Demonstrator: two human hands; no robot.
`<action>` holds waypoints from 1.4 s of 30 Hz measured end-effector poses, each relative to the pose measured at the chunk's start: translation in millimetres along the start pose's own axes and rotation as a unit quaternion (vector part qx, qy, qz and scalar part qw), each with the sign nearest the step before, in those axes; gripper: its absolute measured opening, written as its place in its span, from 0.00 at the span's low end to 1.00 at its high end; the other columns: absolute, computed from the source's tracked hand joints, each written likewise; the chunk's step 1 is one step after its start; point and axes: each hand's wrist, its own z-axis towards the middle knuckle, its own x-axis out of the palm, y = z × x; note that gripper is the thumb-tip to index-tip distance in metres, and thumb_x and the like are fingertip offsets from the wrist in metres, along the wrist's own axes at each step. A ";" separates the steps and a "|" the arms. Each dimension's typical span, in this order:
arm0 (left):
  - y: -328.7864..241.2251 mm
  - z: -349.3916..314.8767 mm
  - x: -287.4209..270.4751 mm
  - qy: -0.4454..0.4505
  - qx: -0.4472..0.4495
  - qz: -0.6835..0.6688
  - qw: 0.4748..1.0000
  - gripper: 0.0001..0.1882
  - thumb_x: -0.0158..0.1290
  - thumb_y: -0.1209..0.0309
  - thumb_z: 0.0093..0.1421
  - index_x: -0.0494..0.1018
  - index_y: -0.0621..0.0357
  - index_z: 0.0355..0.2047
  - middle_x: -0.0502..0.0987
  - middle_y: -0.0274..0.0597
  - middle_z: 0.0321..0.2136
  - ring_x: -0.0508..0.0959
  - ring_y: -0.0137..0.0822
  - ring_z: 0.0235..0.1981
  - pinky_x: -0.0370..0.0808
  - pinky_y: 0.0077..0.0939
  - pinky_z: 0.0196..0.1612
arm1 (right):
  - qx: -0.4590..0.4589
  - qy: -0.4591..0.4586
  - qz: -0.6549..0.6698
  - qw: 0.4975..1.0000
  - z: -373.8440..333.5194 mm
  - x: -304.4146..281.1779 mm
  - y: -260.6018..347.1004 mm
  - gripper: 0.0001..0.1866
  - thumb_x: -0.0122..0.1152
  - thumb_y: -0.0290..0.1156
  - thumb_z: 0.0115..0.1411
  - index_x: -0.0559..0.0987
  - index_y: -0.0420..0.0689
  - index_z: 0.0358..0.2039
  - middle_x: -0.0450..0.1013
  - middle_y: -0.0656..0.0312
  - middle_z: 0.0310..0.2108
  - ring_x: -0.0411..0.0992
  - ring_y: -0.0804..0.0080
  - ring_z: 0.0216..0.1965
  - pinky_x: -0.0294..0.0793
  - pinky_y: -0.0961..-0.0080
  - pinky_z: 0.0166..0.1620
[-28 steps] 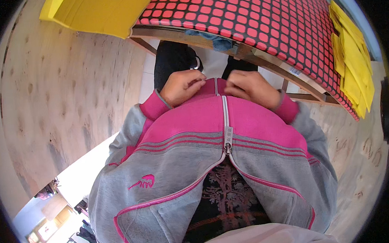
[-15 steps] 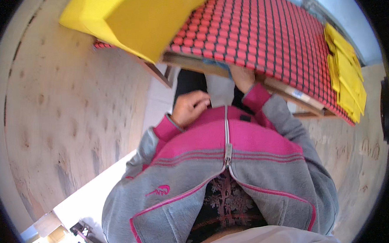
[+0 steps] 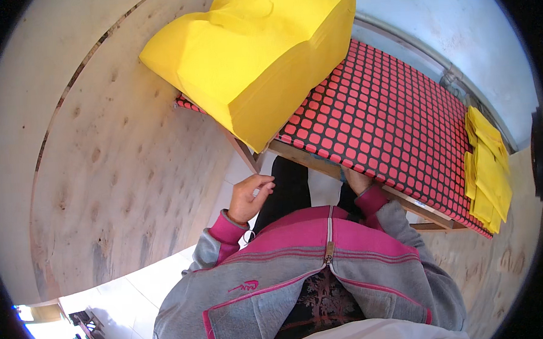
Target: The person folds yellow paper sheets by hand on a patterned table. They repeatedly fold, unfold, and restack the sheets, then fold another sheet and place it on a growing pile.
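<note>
My left hand (image 3: 250, 197) hovers over my lap, left of the small table's front edge. Its fingers are loosely curled, with a gap between thumb and forefinger, and nothing shows in them. My right hand (image 3: 358, 181) reaches beneath the front edge of the table (image 3: 378, 116), whose top is covered in red-and-black checked cloth. The tabletop hides its fingers and whatever they touch. A big yellow fabric bag (image 3: 242, 55), opened out and bulky, rests on the table's left part and overhangs its front corner.
Several folded yellow fabric pieces (image 3: 488, 166) lie stacked at the table's right end. A wide pale wooden board (image 3: 113, 158) spans my left side. Behind the table runs a light blue wall (image 3: 447, 22) with a pipe along it. White floor tiles (image 3: 137, 296) show at lower left.
My view has shifted, bringing more of the yellow bag and table into sight. My left hand has lifted off my lap a little. My right hand stays under the table edge.
</note>
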 end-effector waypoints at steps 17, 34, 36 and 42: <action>-91.1 35.3 -103.5 -0.269 0.128 0.107 0.948 0.06 0.53 0.80 0.65 0.76 0.67 0.40 0.81 0.43 0.32 0.80 0.30 0.34 0.76 0.24 0.41 | -0.001 0.081 -0.009 0.997 -0.4 -13.7 24.3 0.19 0.60 0.35 0.62 0.76 0.39 0.51 0.75 0.51 0.46 0.72 0.50 0.49 0.71 0.55 0.51; -165.0 162.6 -134.9 0.048 0.275 -0.045 0.959 0.14 0.44 0.71 0.71 0.77 0.67 0.45 0.82 0.43 0.41 0.79 0.31 0.46 0.73 0.25 0.54 | -0.367 -0.065 0.373 0.850 204.5 -207.6 191.5 0.02 0.59 0.23 0.61 0.76 0.39 0.32 0.77 0.55 0.32 0.77 0.68 0.33 0.75 0.73 0.38; -159.8 163.0 -131.0 0.042 0.244 -0.080 0.966 0.14 0.44 0.70 0.71 0.77 0.67 0.45 0.82 0.43 0.41 0.79 0.31 0.46 0.73 0.25 0.54 | -0.326 -0.107 0.395 0.852 232.1 -197.2 208.5 0.07 0.45 0.22 0.67 0.73 0.36 0.36 0.78 0.48 0.34 0.76 0.65 0.34 0.75 0.68 0.44; -149.1 162.6 -138.5 0.071 0.256 -0.047 0.963 0.15 0.42 0.72 0.71 0.77 0.67 0.46 0.83 0.44 0.40 0.79 0.32 0.45 0.73 0.26 0.54 | -0.457 -0.125 0.401 0.784 268.1 -154.2 213.3 0.12 0.43 0.30 0.70 0.74 0.36 0.41 0.76 0.43 0.43 0.76 0.57 0.43 0.73 0.64 0.51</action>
